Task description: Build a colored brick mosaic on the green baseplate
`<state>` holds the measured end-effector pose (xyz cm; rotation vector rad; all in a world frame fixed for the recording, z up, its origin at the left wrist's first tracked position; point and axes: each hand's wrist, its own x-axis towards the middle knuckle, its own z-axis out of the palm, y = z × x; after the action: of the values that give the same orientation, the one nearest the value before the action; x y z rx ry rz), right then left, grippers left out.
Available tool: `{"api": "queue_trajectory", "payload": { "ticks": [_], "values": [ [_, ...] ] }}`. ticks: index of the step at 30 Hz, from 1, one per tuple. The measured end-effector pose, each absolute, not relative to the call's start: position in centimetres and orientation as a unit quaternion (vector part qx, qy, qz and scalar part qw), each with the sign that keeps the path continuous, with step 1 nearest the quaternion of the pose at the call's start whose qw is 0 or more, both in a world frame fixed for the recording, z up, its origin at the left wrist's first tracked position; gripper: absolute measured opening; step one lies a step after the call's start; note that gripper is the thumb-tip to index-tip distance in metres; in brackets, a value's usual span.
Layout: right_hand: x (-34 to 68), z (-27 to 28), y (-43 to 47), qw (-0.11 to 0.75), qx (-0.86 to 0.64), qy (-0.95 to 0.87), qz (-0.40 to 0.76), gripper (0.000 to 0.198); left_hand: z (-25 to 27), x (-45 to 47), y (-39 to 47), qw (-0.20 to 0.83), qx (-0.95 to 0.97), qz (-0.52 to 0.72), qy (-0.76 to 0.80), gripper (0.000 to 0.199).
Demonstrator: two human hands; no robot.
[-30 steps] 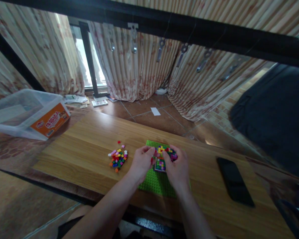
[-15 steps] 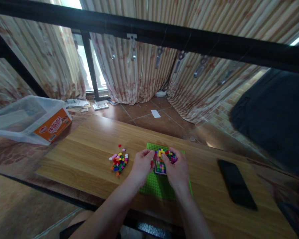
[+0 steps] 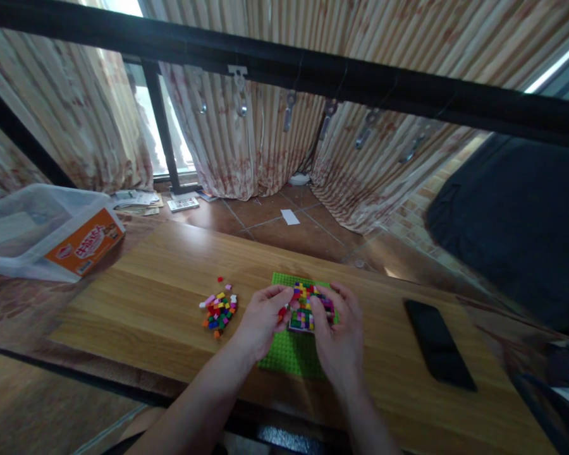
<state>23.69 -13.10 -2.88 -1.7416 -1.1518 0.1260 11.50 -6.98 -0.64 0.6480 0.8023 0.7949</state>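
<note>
A green studded baseplate (image 3: 291, 355) lies on the wooden table, partly covered by my hands. Over it is a block mosaic of small multicoloured toy bricks (image 3: 303, 318), with a pale edge along its front. My right hand (image 3: 340, 325) grips the mosaic's right side, thumb on top and fingers curled past the far edge. At its left side, my left hand (image 3: 262, 319) is closed, with small red bricks (image 3: 283, 311) showing at its fingers; how many it holds is hidden. A loose pile of coloured bricks (image 3: 220, 311) lies left of my left hand.
A black phone (image 3: 440, 344) lies on the table (image 3: 146, 297) to the right. At the far left stands a clear plastic bin (image 3: 52, 253) with an orange label. A dark bar (image 3: 275, 60) crosses above, before curtains. Papers (image 3: 135, 199) lie beyond the table.
The whole view has shifted slightly, so things appear a little further left. My right thumb has moved lower on the mosaic, uncovering more of its upper rows. My left hand stays beside it.
</note>
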Motion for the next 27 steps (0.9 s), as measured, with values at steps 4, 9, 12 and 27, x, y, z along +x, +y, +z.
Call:
{"api": "queue_trajectory", "payload": {
  "ticks": [4, 9, 12, 27],
  "values": [
    [23.9, -1.9, -13.4, 0.52, -0.682, -0.492, 0.147, 0.028, -0.5, 11.7, -7.2, 0.809, 0.316, 0.358, 0.343, 0.038],
    [24.1, -1.4, -13.5, 0.542, -0.665, -0.476, 0.193, 0.021, -0.7, 11.9, -7.4, 0.812, 0.322, 0.359, 0.329, 0.041],
    [23.8, -1.1, -13.6, 0.562, -0.651, -0.449, 0.241, 0.02, -0.7, 12.0, -7.5, 0.82, 0.323, 0.353, 0.315, 0.042],
    [24.2, -1.4, -13.4, 0.665, -0.563, -0.351, 0.343, 0.014, -0.6, 12.1, -8.1, 0.869, 0.226, 0.349, 0.269, 0.03]
  ]
}}
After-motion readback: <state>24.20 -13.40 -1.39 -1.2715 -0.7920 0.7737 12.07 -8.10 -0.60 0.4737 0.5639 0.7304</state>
